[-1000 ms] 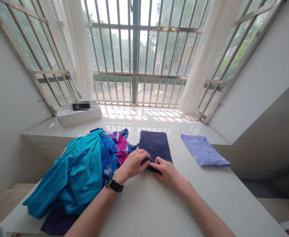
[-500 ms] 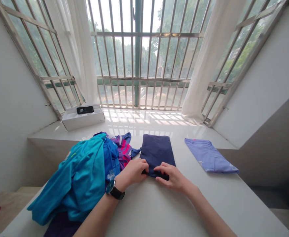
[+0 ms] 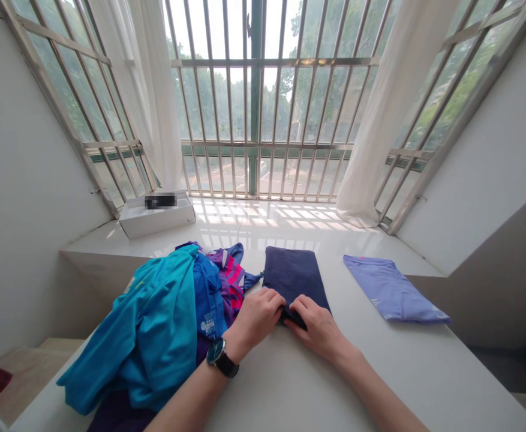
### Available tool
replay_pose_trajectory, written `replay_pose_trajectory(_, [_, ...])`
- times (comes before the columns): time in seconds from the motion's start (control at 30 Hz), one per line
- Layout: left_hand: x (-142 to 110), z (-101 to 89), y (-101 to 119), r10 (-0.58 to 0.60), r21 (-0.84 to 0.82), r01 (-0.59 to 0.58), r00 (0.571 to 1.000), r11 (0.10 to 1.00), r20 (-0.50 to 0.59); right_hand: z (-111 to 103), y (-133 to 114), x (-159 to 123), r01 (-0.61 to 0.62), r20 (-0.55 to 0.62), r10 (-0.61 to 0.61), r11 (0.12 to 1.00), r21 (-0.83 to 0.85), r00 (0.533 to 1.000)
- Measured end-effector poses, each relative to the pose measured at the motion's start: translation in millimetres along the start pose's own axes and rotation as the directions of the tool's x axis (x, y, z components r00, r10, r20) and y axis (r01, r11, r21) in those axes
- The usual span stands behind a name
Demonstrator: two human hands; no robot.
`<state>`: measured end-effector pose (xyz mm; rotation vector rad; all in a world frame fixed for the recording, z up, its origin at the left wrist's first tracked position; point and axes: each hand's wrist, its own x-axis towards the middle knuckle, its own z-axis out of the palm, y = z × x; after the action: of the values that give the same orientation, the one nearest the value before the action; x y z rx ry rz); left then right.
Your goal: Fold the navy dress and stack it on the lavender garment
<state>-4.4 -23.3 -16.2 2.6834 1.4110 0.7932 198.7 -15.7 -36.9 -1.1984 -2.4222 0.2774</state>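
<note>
A folded navy garment [image 3: 292, 279] lies flat on the white ledge [image 3: 263, 390], and both my hands are at its near end. My left hand [image 3: 258, 318], with a black wristwatch [image 3: 222, 358] on its wrist, pinches the near left corner. My right hand [image 3: 315, 327] holds the fabric beside it, the fingertips of the two hands nearly meeting. The near edge is mostly hidden under my fingers. Just left of my left hand sits a heap of clothes: a turquoise jacket [image 3: 152, 330], a blue shirt [image 3: 206, 300] and a pink-striped purple top [image 3: 230, 282].
A folded lavender shirt [image 3: 393, 289] lies to the right of the navy garment. At the back left stands a white box [image 3: 157, 219] with a blurred patch on top. Barred windows and white curtains close off the far side; the ledge ends on the right.
My hands have drawn closer together on the navy garment's near end. Everything in the picture sits slightly further right, as my head has turned a little.
</note>
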Motion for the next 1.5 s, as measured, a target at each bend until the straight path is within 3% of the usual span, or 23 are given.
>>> replay_pose_trajectory(0.1, [0,-5.4,5,0.105,0.077,-0.097,0.990,0.992,-0.094,5,0,3,-0.017,-0.023,0.016,0.999,-0.037,1.000])
replay_pose_trajectory(0.2, [-3,-9.4,12,0.213,0.119,-0.215,0.977,0.969,0.024,9,5,3,-0.060,-0.041,0.058,0.998,-0.032,0.997])
replay_pose_trajectory(0.27, [-5,-8.3,15,0.214,0.127,-0.230,0.968,0.965,0.134,11,8,4,-0.105,-0.056,0.105,0.994,-0.003,0.993])
replay_pose_trajectory(0.37, [-6,-2.7,13,0.089,0.115,-0.112,0.978,0.987,0.189,14,14,6,-0.165,-0.074,0.172,0.983,0.086,0.982])
replay_pose_trajectory(0.5, [-5,6.5,1,-0.152,0.013,0.152,0.975,0.988,0.162,15,18,9,-0.210,-0.077,0.226,0.962,0.173,0.971])
replay_pose_trajectory(0.57, [-4,10.9,-5,-0.211,-0.034,0.218,0.968,0.975,0.138,15,19,9,-0.214,-0.080,0.234,0.956,0.199,0.969])
replay_pose_trajectory(0.7, [1,17.7,-11,-0.210,-0.139,0.221,0.973,0.965,0.094,12,19,8,-0.203,-0.099,0.235,0.945,0.258,0.967])
replay_pose_trajectory(0.8, [4,19.6,-11,-0.170,-0.295,0.199,0.978,0.935,0.121,10,19,7,-0.182,-0.139,0.229,0.940,0.287,0.963])
replay_pose_trajectory(0.9, [6,20.9,-10,-0.203,-0.386,0.250,0.966,0.888,0.157,7,18,5,-0.165,-0.182,0.221,0.946,0.278,0.958])
replay_pose_trajectory(1.2, [10,34.6,-8,-0.325,-0.436,0.334,0.941,0.836,0.099,3,12,2,-0.137,-0.242,0.171,0.979,0.150,0.955])
replay_pose_trajectory(1.5, [11,34.1,-7,-0.339,-0.314,0.328,0.941,0.891,0.021,-2,11,-1,-0.026,-0.209,0.042,0.997,0.079,0.977])
